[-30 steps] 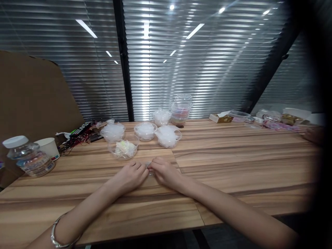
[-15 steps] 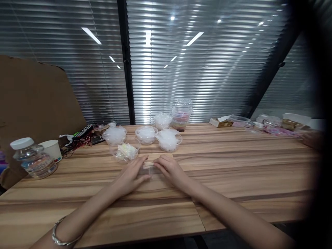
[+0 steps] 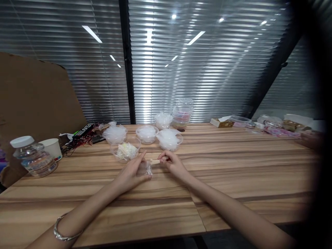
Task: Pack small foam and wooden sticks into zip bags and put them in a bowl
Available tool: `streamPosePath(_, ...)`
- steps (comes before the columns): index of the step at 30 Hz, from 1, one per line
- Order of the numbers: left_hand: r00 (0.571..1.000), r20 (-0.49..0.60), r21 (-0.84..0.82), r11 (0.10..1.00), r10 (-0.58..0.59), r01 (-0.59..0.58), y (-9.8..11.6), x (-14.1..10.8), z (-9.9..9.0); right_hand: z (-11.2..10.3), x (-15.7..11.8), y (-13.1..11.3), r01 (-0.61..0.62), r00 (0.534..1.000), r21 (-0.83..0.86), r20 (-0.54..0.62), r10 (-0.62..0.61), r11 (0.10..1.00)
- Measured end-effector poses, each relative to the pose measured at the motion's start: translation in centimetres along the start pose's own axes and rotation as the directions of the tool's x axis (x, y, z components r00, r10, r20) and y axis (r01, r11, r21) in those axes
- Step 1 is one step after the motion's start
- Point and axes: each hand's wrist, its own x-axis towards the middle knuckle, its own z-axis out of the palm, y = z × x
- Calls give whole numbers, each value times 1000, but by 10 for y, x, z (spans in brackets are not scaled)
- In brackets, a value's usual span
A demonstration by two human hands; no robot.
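The left hand (image 3: 130, 174), grip spread around a clear bag (image 3: 148, 168), likely steadies it; beside that grip, the right hand (image 3: 173, 165) pinches a pale strip (image 3: 155, 161).

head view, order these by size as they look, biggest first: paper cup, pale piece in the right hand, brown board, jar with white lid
1. Brown board
2. Jar with white lid
3. Paper cup
4. Pale piece in the right hand
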Motion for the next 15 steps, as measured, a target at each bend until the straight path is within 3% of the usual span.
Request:
streamPosePath(8,995,-93,-44,998,32,-36,8,0,-4,1,-4,-7,53,998,-43,37,-51,998)
streamPosePath(12,994,-59,26,995,94,-92,9,-1,-5,2,-8,-17,148,988,-125,68,-140,981)
streamPosePath(15,991,-38,67,990,126,-124,9,-2,-5,6,-13,-26,189,975,-84,132,-177,978)
